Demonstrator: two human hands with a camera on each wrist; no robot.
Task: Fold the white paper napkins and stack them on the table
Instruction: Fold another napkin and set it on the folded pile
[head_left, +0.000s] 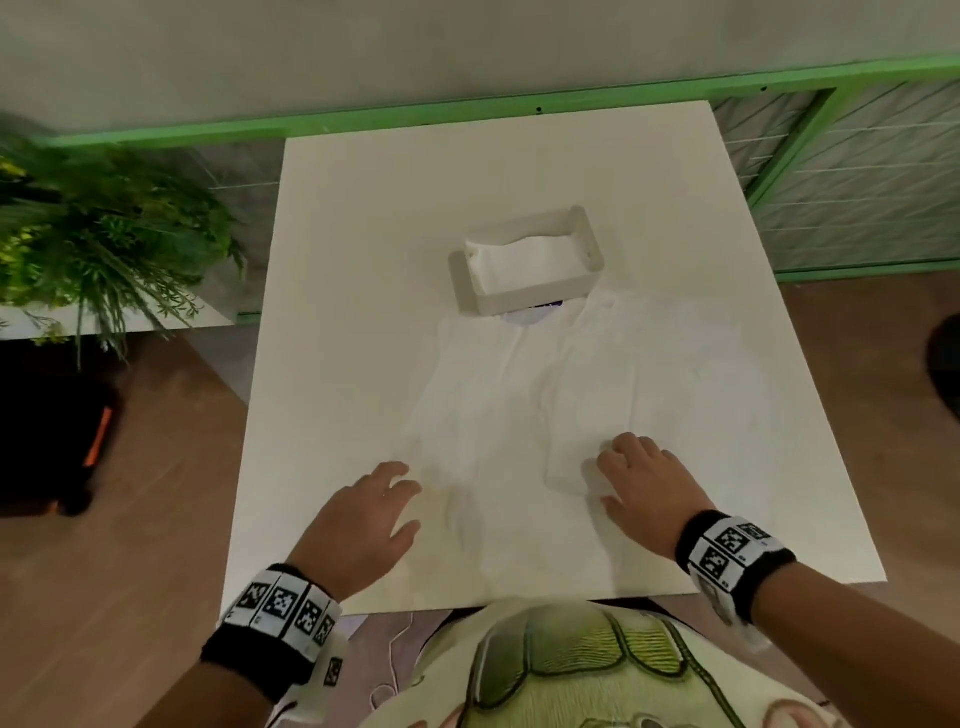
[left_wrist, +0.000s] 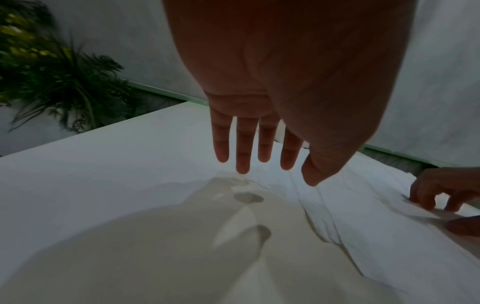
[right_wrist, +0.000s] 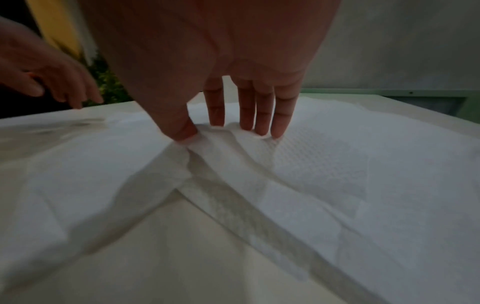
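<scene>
Our right hand pinches the napkin on the tabletop, left hand spread, empty; thin paper could tear if tugged.

The worktop looks like a smooth, matt white board. On it lie the napkins, thin white paper with a fine embossed dot pattern and soft creases. The holder seems to be matt, off-white plastic with smooth walls, and more white paper lies inside it. The floor looks like brown wood planks with a dull finish. The frame behind is painted green and smooth. The wristbands are black cloth with printed white tags.
</scene>
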